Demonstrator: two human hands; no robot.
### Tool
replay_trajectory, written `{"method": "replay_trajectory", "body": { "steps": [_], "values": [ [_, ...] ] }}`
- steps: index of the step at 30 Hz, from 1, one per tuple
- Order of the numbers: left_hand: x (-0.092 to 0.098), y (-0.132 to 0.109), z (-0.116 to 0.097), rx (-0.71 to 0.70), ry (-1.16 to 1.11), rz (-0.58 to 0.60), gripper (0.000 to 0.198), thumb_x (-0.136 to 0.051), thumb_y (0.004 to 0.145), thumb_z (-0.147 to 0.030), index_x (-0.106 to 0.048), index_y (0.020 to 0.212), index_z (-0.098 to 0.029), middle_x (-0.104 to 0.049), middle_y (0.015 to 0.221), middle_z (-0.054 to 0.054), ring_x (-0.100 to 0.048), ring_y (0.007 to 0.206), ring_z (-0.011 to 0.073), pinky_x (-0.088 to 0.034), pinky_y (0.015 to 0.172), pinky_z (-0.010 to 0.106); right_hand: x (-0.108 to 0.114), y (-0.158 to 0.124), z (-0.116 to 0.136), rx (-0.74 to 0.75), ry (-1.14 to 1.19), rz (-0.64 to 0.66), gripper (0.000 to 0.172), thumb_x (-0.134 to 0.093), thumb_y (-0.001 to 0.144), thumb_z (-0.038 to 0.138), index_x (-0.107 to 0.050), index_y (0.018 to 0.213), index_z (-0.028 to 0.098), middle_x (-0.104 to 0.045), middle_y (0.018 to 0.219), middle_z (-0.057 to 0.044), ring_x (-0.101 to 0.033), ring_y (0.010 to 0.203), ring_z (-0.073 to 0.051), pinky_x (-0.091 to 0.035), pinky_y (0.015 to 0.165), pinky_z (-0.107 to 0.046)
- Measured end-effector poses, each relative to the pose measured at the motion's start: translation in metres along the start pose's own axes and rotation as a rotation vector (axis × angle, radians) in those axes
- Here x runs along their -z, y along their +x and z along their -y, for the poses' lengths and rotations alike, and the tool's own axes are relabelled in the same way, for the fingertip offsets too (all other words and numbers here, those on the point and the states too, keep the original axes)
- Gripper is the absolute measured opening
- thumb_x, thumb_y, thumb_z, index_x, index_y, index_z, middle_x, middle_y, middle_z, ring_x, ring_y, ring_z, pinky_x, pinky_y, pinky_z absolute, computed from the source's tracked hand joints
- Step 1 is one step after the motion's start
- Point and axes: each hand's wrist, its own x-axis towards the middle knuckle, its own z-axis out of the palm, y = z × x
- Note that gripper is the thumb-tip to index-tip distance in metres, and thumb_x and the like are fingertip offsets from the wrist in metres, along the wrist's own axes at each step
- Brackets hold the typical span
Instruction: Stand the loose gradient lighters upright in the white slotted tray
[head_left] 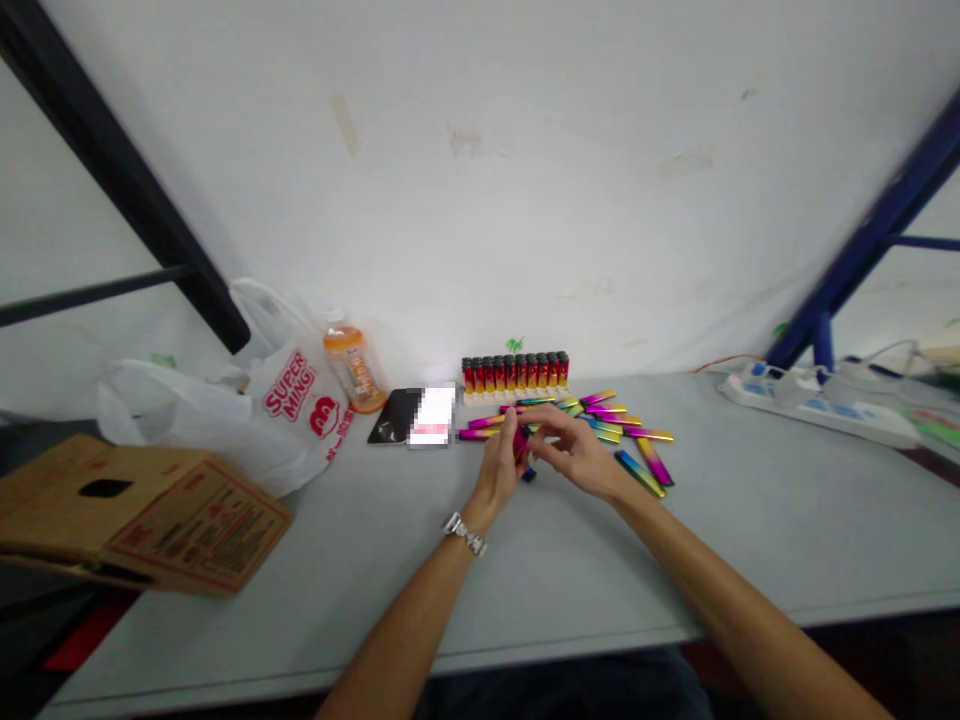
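Observation:
My left hand (500,462), with a silver watch on its wrist, is closed around a small dark and magenta piece (520,442), mostly hidden by the fingers. Close against it, my right hand (574,450) has its fingers bent towards that piece; what its fingertips pinch is hidden. Shiny strips in magenta, gold and blue-green (655,462) lie in a loose pile behind and to the right of the hands. Behind the pile, red and gold cylinders with black tops (516,374) stand upright in rows in a pale holder.
On the grey table (600,580), a phone (431,415) with a dark item beside it and an orange drink bottle (354,365) are left of the holder. Further left are a white plastic bag (292,420) and a cardboard box (195,520). A power strip (821,408) lies at right.

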Motion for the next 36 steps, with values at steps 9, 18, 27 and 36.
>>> {"method": "replay_trajectory", "body": {
  "steps": [9,18,27,36],
  "values": [
    [0.012,0.005,-0.005,0.058,-0.096,0.159,0.078,-0.007,0.071,-0.093,-0.032,0.045,-0.024,-0.025,0.035,-0.004,-0.026,0.033,0.0079,-0.019,0.039,0.026,0.009,0.031,0.028,-0.046,-0.04,0.31,0.02,-0.067,0.083,0.026,-0.071,0.101,0.018,-0.072,0.086,-0.005,-0.067,0.07,-0.015,-0.052,0.06,-0.026],
    [0.044,-0.006,-0.006,-0.305,0.407,-0.314,0.046,-0.047,0.09,-0.059,-0.061,0.078,-0.018,-0.062,0.079,0.004,-0.055,0.076,0.0171,-0.039,0.065,0.026,0.01,0.084,0.004,-0.015,-0.082,0.037,0.025,-0.071,0.079,0.032,-0.07,0.097,0.015,-0.068,0.07,-0.002,-0.062,0.062,-0.014,-0.048,0.057,-0.026],
    [0.06,-0.016,0.001,-0.224,0.785,-0.24,0.039,-0.041,0.095,-0.039,-0.057,0.067,-0.018,-0.049,0.058,-0.001,-0.042,0.054,0.0121,-0.024,0.056,0.026,-0.018,0.168,-0.034,0.083,-0.522,0.042,0.018,-0.066,0.072,0.005,-0.074,0.086,0.013,-0.071,0.073,-0.003,-0.062,0.067,-0.014,-0.047,0.068,-0.025],
    [0.06,-0.014,0.0,-0.189,0.805,-0.246,0.039,-0.045,0.092,-0.04,-0.058,0.064,-0.017,-0.049,0.057,-0.002,-0.042,0.055,0.0117,-0.026,0.057,0.025,-0.035,0.186,-0.045,0.083,-0.595,0.087,0.021,-0.064,0.071,0.002,-0.075,0.085,0.014,-0.075,0.078,-0.005,-0.066,0.072,-0.015,-0.047,0.068,-0.023]
  ]
}}
